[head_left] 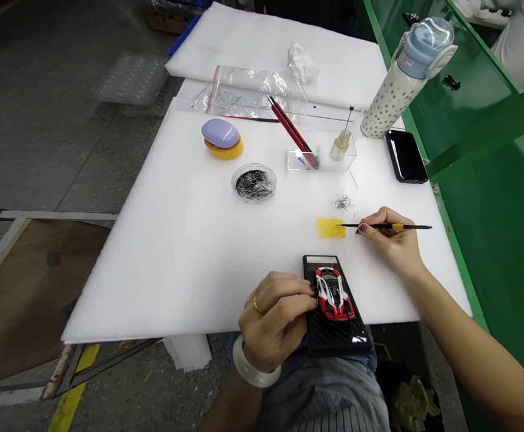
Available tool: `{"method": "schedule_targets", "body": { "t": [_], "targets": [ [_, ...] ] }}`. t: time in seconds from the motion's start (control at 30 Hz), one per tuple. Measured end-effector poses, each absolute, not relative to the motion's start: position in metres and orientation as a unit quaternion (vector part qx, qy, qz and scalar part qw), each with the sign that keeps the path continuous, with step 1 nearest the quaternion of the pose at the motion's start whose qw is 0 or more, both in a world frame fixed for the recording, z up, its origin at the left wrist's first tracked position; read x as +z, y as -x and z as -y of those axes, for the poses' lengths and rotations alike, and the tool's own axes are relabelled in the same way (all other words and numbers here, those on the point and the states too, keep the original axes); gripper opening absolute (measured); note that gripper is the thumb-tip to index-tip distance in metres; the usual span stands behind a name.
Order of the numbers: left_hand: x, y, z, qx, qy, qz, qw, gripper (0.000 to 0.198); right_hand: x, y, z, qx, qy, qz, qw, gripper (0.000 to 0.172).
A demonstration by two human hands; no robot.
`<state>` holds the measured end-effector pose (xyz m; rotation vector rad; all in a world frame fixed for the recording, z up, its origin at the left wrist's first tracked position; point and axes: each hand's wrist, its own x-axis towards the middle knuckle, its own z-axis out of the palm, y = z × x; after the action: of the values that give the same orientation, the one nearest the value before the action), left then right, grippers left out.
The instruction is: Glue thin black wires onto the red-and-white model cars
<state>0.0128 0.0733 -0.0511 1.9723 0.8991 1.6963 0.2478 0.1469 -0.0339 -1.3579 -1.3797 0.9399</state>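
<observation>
My left hand point(274, 318) is closed on the left side of a small red and white model car point(334, 293), which sits on a black base point(336, 336) at the near edge of the white foam sheet point(189, 252). My right hand point(390, 240) pinches a thin black brush point(385, 226), held level, its tip touching a yellow patch point(331, 228) on the foam. A small heap of loose black fibres point(343, 204) lies just beyond the patch.
A round clear dish of black fibres point(254, 183), a purple and yellow case point(221, 138), a clear tray point(322, 157) with red pens and a small bottle, a black phone point(406, 156) and a spotted water bottle point(403, 75) stand farther back. A green frame point(482, 150) runs along the right.
</observation>
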Motion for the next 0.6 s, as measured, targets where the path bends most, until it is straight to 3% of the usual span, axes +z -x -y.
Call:
{"method": "schedule_targets", "body": {
  "t": [0.4, 0.6],
  "targets": [
    [-0.051, -0.012, -0.074, 0.606, -0.704, -0.321, 0.188, 0.024, -0.035, -0.250, -0.146, 0.419, 0.552, 0.513, 0.507, 0.039],
    [-0.045, -0.020, -0.068, 0.601, -0.682, -0.366, 0.201, 0.022, -0.022, -0.220, -0.105, 0.439, 0.472, 0.461, 0.610, 0.028]
  ]
}}
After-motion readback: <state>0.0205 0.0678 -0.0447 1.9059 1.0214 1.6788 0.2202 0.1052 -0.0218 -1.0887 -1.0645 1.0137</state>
